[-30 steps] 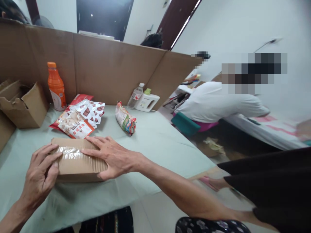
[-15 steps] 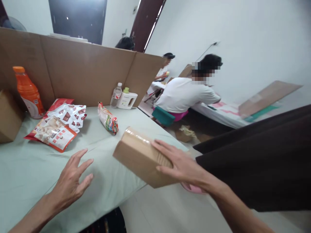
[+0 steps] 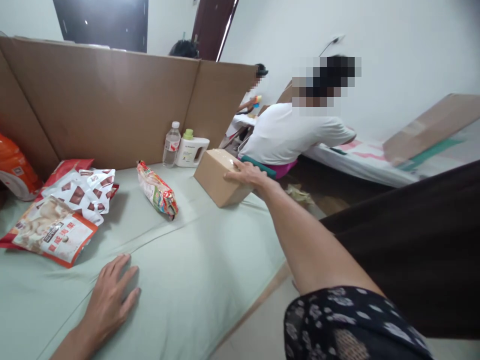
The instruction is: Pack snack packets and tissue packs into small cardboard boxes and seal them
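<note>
My right hand [image 3: 249, 175] reaches far forward and grips a brown cardboard box [image 3: 217, 177] near the table's right edge. The box sits on the pale green cloth [image 3: 187, 260], just in front of a white jug with a green cap [image 3: 188, 150]. My left hand [image 3: 114, 295] lies on the cloth at the near left, fingers stretched out and holding nothing. Ahead of it are printed food pouches [image 3: 62, 232]. A red and green snack packet [image 3: 156, 190] rests between the pouches and the box.
A clear water bottle [image 3: 172, 145] stands beside the jug, against a cardboard screen [image 3: 123, 105]. At far left is an orange bottle [image 3: 17, 167]. A person in a white shirt [image 3: 279, 132] sits beyond the right edge. Dark fabric [image 3: 412, 260] hangs at right.
My right hand has carried the cardboard box forward from beyond the near right edge onto the table. My left hand has lowered onto the cloth. The view has shifted right.
</note>
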Motion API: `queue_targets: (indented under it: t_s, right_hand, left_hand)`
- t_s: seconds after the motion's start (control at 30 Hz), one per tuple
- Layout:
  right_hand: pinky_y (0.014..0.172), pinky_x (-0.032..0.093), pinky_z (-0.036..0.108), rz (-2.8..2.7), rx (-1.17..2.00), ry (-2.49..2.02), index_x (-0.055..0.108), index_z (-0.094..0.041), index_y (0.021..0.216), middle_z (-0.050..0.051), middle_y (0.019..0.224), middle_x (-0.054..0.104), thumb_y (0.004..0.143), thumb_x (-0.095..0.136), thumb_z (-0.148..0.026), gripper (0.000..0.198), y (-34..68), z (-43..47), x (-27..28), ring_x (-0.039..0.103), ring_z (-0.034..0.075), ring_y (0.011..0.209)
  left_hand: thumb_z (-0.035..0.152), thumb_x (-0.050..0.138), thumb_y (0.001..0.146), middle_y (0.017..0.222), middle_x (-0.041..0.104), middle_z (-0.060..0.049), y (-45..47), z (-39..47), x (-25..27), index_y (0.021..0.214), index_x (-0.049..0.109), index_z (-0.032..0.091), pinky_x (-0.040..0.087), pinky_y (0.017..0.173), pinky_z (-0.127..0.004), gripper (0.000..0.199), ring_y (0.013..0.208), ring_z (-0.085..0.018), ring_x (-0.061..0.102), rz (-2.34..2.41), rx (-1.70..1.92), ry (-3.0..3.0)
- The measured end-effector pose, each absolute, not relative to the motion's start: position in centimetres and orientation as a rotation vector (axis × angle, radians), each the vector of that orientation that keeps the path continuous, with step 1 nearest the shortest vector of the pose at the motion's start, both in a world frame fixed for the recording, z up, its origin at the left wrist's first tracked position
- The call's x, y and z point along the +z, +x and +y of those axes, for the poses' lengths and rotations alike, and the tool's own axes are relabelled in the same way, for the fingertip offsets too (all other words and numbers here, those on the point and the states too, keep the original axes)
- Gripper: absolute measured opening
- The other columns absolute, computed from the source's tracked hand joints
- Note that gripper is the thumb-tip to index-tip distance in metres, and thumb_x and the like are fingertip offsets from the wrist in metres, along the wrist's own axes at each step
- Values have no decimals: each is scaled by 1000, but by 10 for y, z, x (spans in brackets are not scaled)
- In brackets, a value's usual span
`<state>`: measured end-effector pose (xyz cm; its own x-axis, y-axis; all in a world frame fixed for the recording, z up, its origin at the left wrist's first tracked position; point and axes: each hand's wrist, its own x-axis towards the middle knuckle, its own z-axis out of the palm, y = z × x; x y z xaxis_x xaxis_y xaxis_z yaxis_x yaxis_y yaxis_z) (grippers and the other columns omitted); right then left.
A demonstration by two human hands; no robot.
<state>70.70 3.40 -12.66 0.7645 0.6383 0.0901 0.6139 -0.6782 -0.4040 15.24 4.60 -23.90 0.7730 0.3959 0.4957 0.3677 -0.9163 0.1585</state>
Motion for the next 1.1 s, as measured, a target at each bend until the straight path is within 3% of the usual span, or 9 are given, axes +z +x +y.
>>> queue_targets:
  t_s: [0.1, 0.23, 0.37, 0.5, 0.57, 0.67, 0.77, 0.9, 1.1]
  right_hand:
    - [110, 32, 70, -934, 96, -2522, 67, -15, 127, 24, 140, 58, 72, 84, -52, 68, 720, 57, -130, 50, 48, 135]
    - [111, 27, 73, -957, 96, -2487, 65, -9, 130, 27, 144, 55, 77, 79, -56, 73, 725, 70, -134, 44, 50, 140]
    - [107, 25, 84, -899, 24, -2439, 63, -11, 134, 29, 144, 57, 69, 89, -54, 82, 717, 74, -128, 45, 55, 138]
    - [113, 19, 85, -931, -267, -2240, 60, -11, 139, 29, 153, 49, 88, 66, -60, 71, 683, 59, -116, 36, 53, 149]
    - [119, 23, 77, -1022, -370, -2085, 63, -14, 135, 25, 155, 49, 94, 53, -58, 61, 652, 43, -119, 38, 46, 150]
    - [119, 39, 61, -1248, -286, -1920, 67, -20, 127, 19, 151, 57, 89, 56, -60, 56, 589, 15, -144, 50, 36, 145]
    - [111, 48, 57, -1417, 104, -1683, 49, -24, 150, 17, 162, 47, 82, 65, -65, 81, 529, 2, -185, 51, 36, 145]
    - [113, 45, 58, -1133, 307, -1694, 42, -17, 156, 23, 162, 45, 67, 75, -73, 111, 480, 35, -220, 47, 40, 146]
    - [97, 56, 46, -1087, 367, -1637, 59, -14, 140, 16, 124, 72, 80, 57, -75, 85, 449, 92, -226, 68, 30, 111]
  left_hand:
    - [28, 56, 97, 140, 67, -15, 152, 43, -235, 126, 67, 24, 60, 97, -50, 31, 128, -34, 64, 621, 820, 2935]
    - [26, 55, 97, 141, 67, -15, 154, 39, -233, 126, 66, 23, 59, 98, -51, 32, 129, -35, 62, 638, 801, 2926]
    - [23, 55, 94, 141, 66, -16, 155, 36, -235, 126, 66, 22, 58, 98, -53, 34, 130, -36, 61, 657, 764, 2904]
    - [22, 57, 91, 141, 65, -18, 157, 32, -232, 125, 66, 21, 57, 101, -57, 35, 132, -38, 59, 716, 665, 2846]
    - [22, 59, 91, 142, 63, -21, 158, 30, -229, 126, 67, 18, 55, 104, -60, 36, 134, -40, 58, 728, 577, 2803]
    - [23, 63, 89, 145, 62, -21, 160, 28, -228, 126, 67, 18, 51, 109, -60, 37, 137, -40, 55, 746, 504, 2744]
    - [24, 66, 88, 146, 61, -19, 160, 27, -229, 125, 67, 20, 49, 112, -57, 37, 138, -38, 54, 770, 494, 2712]
    - [27, 68, 89, 146, 61, -18, 161, 28, -229, 124, 68, 20, 47, 113, -57, 36, 139, -37, 53, 775, 487, 2704]
    - [28, 71, 88, 140, 63, -19, 163, 28, -228, 119, 70, 18, 47, 113, -55, 32, 135, -36, 55, 759, 493, 2694]
